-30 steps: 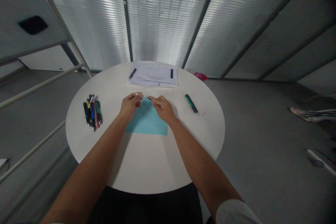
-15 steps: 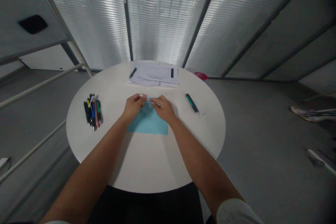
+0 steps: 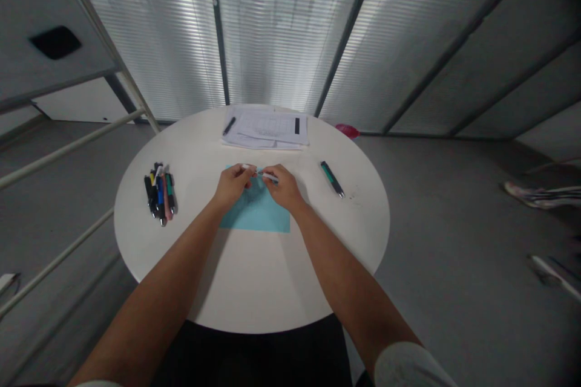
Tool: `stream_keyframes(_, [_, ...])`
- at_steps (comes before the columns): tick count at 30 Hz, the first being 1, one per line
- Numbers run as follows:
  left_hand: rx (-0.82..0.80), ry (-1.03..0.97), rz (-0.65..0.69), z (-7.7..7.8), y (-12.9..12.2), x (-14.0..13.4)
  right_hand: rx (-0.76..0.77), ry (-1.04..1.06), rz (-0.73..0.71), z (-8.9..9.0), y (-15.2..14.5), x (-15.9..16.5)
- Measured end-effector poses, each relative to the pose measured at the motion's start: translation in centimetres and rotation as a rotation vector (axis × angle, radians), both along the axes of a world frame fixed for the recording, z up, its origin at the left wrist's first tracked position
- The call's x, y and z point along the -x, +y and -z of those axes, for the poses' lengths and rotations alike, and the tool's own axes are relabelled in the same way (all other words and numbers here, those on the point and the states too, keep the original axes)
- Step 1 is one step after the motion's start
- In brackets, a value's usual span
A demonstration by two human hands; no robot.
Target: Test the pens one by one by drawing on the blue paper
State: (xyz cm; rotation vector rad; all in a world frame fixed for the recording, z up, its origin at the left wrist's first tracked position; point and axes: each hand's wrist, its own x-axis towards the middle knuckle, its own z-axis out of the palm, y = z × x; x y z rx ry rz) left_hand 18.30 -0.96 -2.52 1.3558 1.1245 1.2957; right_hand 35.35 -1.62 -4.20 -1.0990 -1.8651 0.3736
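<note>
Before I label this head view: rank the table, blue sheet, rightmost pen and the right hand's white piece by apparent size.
1. Table
2. Blue sheet, partly covered
3. Rightmost pen
4. White piece, partly covered

papers (image 3: 265, 127) behind sheet (image 3: 256, 214), pens (image 3: 160, 195) left

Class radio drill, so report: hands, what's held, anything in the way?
Left hand, right hand: both pinching slim white parts. Blue sheet beneath. Green-black pen off right, not in the way.
</note>
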Motion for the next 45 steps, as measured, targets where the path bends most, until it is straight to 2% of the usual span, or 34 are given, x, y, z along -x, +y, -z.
stream_keyframes(11, [0.031, -0.044, -0.004, 0.07, 0.13, 0.05, 0.033, -0.025, -0.067, -0.05, -0.02, -0.11])
stream_keyframes(19, [0.108, -0.13, 0.035, -0.08, -0.03, 0.04, 0.038, -0.07, -0.047, 0.12, 0.01, -0.19])
stream_keyframes(32, [0.133, -0.086, 0.026, -0.62, -0.32, -0.05, 0.014, -0.028, -0.019, -0.22, -0.24, 0.04])
stream_keyframes(40, [0.091, -0.156, 0.019, -0.71, -0.27, 0.07, 0.056, -0.079, 0.057, -0.53, -0.57, 0.01])
stream_keyframes(45, [0.097, -0.296, 0.114, -0.55, -0.41, -0.18, 0.052, -0.131, 0.145, -0.59, -0.68, -0.16])
